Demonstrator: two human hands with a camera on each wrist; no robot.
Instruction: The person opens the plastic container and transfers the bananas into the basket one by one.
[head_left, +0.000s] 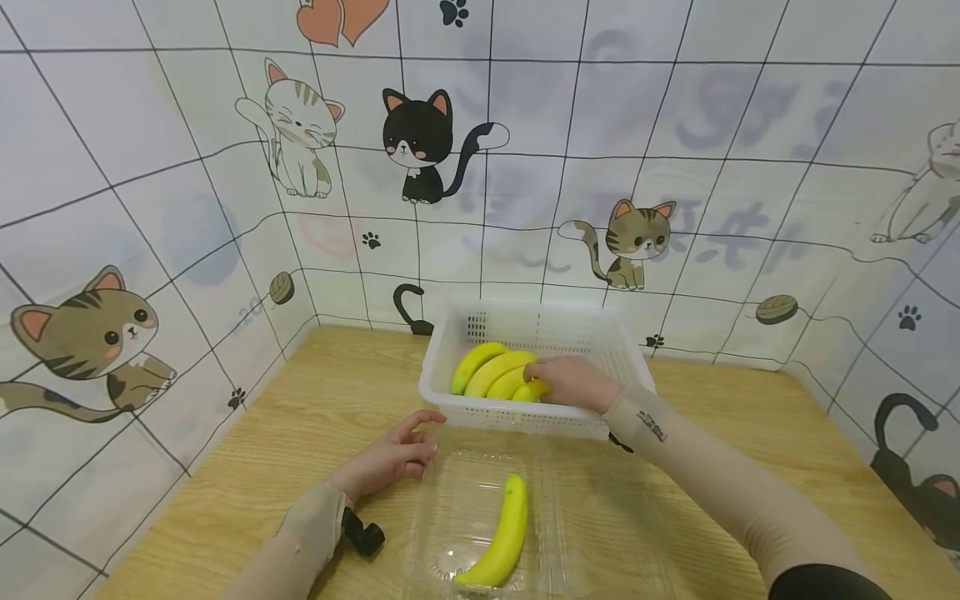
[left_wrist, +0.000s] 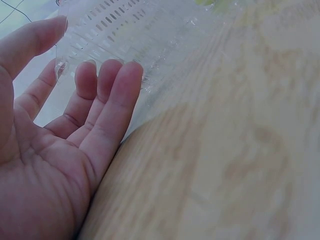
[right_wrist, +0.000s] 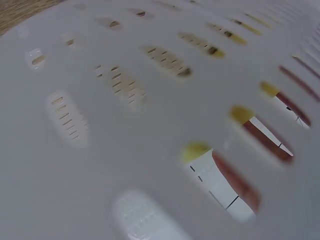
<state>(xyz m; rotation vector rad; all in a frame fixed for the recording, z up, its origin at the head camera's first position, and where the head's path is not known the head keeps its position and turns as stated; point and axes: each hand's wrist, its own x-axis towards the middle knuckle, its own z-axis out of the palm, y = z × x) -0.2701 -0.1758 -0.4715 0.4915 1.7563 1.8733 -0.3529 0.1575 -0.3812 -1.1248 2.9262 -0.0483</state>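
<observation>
A white slotted basket (head_left: 438, 392) stands by the back wall, with several yellow bananas (head_left: 487, 371) side by side in its left part. My right hand (head_left: 573, 382) reaches over the front rim into it, fingers curled on a banana at the right of the bunch. The right wrist view holds mostly the slotted basket wall (right_wrist: 150, 125), which hides that hand. In front lies a clear plastic clamshell box (head_left: 457, 500) with one banana (head_left: 510, 533) in it. My left hand (head_left: 393, 454), fingers loosely bent, is at the box's left edge; its fingertips (left_wrist: 127, 75) meet the clear plastic.
Light wood tabletop (head_left: 360, 375) spreads around the basket and box. The clamshell's see-through lid (head_left: 607, 517) lies unfolded to the right. Walls covered in cat-patterned tile sheeting (head_left: 525, 183) close in the back and sides. A black wrist mount (head_left: 363, 533) sits by the left sleeve.
</observation>
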